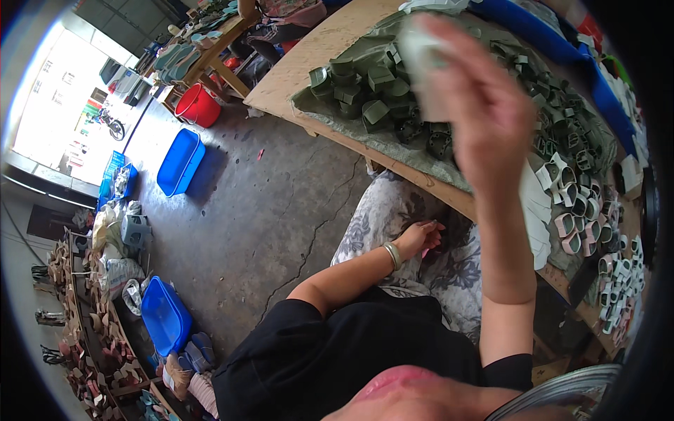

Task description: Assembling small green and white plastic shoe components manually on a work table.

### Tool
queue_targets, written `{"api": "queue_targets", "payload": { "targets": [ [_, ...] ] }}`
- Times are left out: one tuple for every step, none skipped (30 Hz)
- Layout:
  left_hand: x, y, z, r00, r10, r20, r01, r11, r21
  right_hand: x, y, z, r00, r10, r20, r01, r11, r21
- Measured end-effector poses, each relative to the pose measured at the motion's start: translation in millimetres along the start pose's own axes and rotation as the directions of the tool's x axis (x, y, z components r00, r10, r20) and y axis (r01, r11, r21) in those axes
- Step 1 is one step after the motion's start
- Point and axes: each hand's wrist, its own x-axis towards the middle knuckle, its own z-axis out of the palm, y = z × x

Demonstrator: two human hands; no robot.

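My right hand [488,112] is raised over the table, smeared by motion. Its fingers are closed on a pale white piece [421,63], too blurred for me to name its kind. Behind and below it, dark green curved shoe pieces [379,77] lie heaped on a green cloth [316,105]. In my lap, on the patterned grey-white fabric [372,210], rests my left hand [419,240], a bangle at its wrist. Its fingers are curled inward, and a small pink bit shows beside them; what they hold is mostly hidden.
White and pink strap pieces [579,210] cover the table's right side, near blue trays [607,91]. Blue tubs [181,163] and a red bucket [198,105] stand on the concrete floor. Shelves of shoe parts [91,337] line the left. A person [288,21] sits at another bench.
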Motion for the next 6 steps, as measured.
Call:
{"api": "queue_targets", "payload": {
  "targets": [
    [7,-3,4,1.0,0.007,0.028,-0.008,1.0,0.018,1,0,14,0.99,0.13,0.058,-0.131,0.991,0.019],
    [5,-9,1,0.999,0.017,0.037,-0.018,0.999,0.026,1,-3,25,0.956,0.222,0.191,-0.222,0.975,-0.02],
    [4,-9,3,0.999,0.007,0.04,-0.008,1.0,0.029,2,-5,31,0.898,0.31,0.312,-0.301,0.95,-0.078],
    [4,-8,4,0.996,0.004,0.089,-0.012,0.996,0.09,1,-10,35,0.898,0.316,0.306,-0.305,0.949,-0.085],
    [2,-4,4,0.991,0.004,0.134,-0.024,0.988,0.149,0,-17,38,0.948,0.112,0.296,-0.105,0.994,-0.039],
    [2,-2,6,0.99,0.002,0.138,-0.023,0.988,0.153,-1,-26,41,0.955,-0.099,0.278,0.103,0.995,0.002]
  ]
}}
